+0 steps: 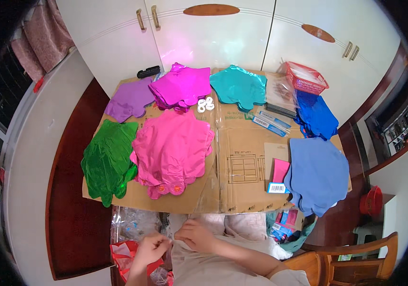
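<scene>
Low in front of my body, just off the cardboard's near edge, my left hand (153,248) is closed with thumb and fingers pressed together. My right hand (197,235) is beside it, fingers curled down over the top of my pale shirt. Whatever either hand pinches is too small or hidden to make out. Nearest on the cardboard (242,190) lies a stack of pink foil balloons (173,148), flat and scalloped. Green foil balloons (108,159) lie left of it, and a stack of matte blue ones (318,174) is at the right.
Purple (130,100), magenta (185,86), teal (242,88) and shiny blue balloons (318,114) line the back. White rings (206,104) lie between. Slim packets (271,123) and a red basket (305,77) are at back right. A wooden chair (356,262) stands at lower right.
</scene>
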Demonstrator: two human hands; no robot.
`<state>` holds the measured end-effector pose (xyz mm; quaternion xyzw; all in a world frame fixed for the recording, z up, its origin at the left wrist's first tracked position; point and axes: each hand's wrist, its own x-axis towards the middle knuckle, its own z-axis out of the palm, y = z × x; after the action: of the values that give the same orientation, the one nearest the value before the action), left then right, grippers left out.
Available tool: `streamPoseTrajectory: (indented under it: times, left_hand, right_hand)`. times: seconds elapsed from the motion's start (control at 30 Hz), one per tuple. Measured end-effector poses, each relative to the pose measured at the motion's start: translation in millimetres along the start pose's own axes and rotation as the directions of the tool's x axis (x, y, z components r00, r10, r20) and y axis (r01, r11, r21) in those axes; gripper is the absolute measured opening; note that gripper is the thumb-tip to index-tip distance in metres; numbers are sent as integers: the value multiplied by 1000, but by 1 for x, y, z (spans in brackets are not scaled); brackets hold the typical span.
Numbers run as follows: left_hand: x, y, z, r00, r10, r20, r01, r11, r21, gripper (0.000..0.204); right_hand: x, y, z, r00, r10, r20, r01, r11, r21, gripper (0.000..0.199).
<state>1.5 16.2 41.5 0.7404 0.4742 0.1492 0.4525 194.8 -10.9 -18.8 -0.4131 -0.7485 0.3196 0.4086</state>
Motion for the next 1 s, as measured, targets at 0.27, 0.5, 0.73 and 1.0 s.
streamPoseTrajectory:
  times: [0.27, 0.5, 0.73, 1.0]
  left_hand:
    - [5, 15, 15, 929, -228, -293, 21, 821, -570, 10]
    - [-10, 3, -7, 990, -109, 93, 143, 755, -640, 10]
    - [-24, 28, -45, 896, -73, -438, -414, 219, -884, 13]
    - [-36, 98, -101, 716, 355, -601, -687, 202, -698, 18]
  right_hand:
    - [-7, 1, 20, 1000, -10, -6, 10, 998, 62, 15]
    - [-5, 17, 17, 992, 50, 115, -56, 997, 48, 18]
    - [-25, 61, 59, 987, 153, 55, -153, 988, -18, 18]
    - [-10, 11, 16, 991, -27, -132, 13, 994, -108, 13]
